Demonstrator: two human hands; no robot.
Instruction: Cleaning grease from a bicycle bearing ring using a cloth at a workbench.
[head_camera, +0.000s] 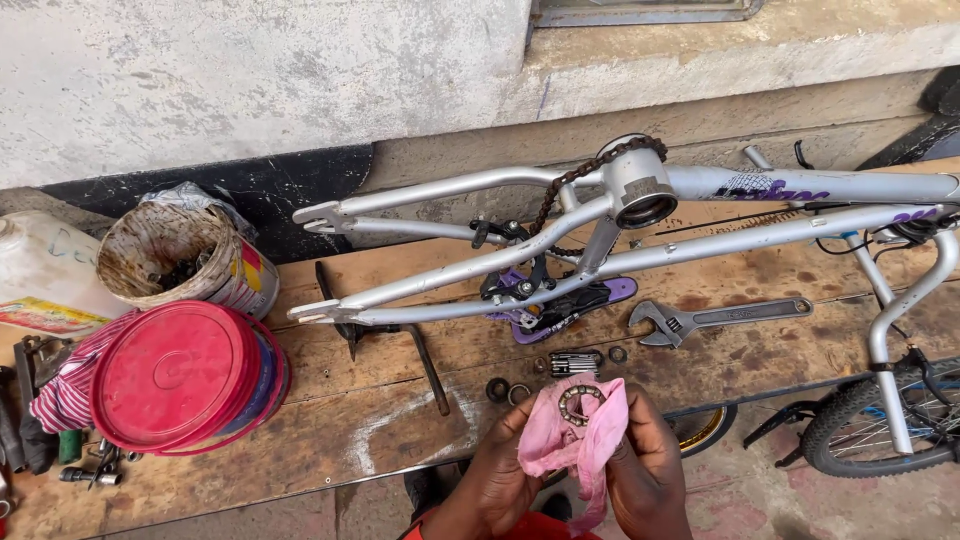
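Far to the left of the hands stands a red-lidded bucket (175, 375), with a grimy open tin (180, 255) behind it. A black metal bar (425, 365) lies on the wooden board (330, 430) up and left of the left hand (505, 480), which is closed on a pink rag (580, 430). The right hand (645, 470) grips the rag's other side. A ring of bearing balls (580, 402) sits cupped in the rag between both thumbs. Just beyond the hands lie small rings (505, 390) and a folding multi-tool (575, 362); an adjustable wrench (715, 318) rests up and right. The silver bicycle frame (560, 225) spans above everything.
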